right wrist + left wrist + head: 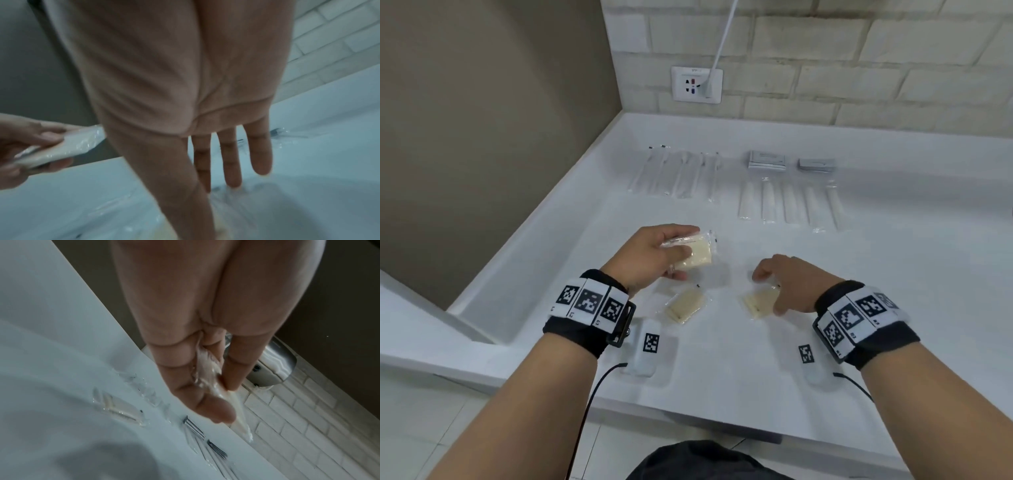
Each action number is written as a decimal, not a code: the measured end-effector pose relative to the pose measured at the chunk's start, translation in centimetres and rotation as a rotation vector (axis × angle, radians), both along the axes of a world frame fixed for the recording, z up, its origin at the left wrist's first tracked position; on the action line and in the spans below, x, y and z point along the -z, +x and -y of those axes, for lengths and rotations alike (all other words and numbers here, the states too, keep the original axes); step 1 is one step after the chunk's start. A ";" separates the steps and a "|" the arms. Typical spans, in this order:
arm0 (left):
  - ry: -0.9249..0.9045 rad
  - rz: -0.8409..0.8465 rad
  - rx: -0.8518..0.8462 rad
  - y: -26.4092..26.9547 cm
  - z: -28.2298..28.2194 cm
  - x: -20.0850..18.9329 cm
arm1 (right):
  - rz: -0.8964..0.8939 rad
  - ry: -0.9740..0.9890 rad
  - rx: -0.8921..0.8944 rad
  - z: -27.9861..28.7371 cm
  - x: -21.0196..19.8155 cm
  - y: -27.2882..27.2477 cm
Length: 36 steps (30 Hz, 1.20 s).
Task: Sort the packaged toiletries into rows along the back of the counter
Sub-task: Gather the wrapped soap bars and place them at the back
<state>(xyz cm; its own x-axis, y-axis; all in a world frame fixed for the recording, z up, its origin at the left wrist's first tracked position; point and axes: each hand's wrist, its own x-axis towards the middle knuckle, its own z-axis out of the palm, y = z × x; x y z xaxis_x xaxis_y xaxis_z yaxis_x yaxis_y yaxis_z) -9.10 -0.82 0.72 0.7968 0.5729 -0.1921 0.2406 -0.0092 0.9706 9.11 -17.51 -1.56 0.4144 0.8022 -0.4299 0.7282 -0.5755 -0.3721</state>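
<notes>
My left hand (691, 242) is raised over the white counter (893, 274) and pinches a cream packet in clear wrap (697, 251) between thumb and fingers. The left wrist view shows that packet (205, 369) squeezed edge-on in the left hand (226, 402). My right hand (765, 291) arches over a second cream packet (758, 301) on the counter. Its straight fingers (232, 170) reach down to the crinkled wrap. A third cream packet (685, 304) lies flat between my wrists. From the right wrist I see the held packet (61, 151).
Rows at the back: clear-wrapped toothbrushes (678, 174), two stacks of grey sachets (767, 160), and white wrapped sticks (791, 204). A wall socket with a white plug (697, 84) sits above. Two white tagged devices (650, 346) lie near the front edge. A wall closes the left.
</notes>
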 end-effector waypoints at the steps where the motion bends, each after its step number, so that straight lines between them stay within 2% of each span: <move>1: 0.010 0.010 -0.014 -0.2 -0.3 0.0 | 0.032 -0.017 0.001 -0.3 0.1 -0.1; 5: 0.033 0.024 -0.054 -1.2 -1.5 0.1 | 0.123 -0.084 -0.040 -1.5 -0.8 -0.5; 8: 0.039 0.029 -0.090 -1.8 -2.1 0.1 | 0.077 -0.045 -0.099 -2.9 -2.6 -1.5; 11: 0.033 0.045 -0.132 -2.4 -2.7 0.0 | 0.041 -0.014 -0.234 -5.3 -4.1 -3.3; 16: 0.026 0.049 -0.182 -3.1 -3.4 0.3 | 0.169 -0.075 -0.472 -9.1 -2.8 -7.5; 21: 0.027 0.037 -0.199 -3.6 -3.8 0.3 | 0.145 -0.180 -0.467 -10.3 -1.5 -8.0; 26: 0.025 0.040 -0.220 -3.8 -4.3 0.4 | 0.273 -0.199 -0.496 -11.2 -1.1 -8.7; 36: 0.036 0.065 -0.245 -3.6 -5.9 0.5 | 0.160 -0.201 -0.523 -13.0 -1.1 -7.3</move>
<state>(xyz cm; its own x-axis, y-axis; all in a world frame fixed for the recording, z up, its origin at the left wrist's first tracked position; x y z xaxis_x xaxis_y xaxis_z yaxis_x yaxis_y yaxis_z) -12.70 5.11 0.20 0.6432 0.7562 -0.1206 0.1767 0.0067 0.9842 1.84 -4.50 -0.45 0.0575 0.8269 -0.5594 0.9728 -0.1722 -0.1546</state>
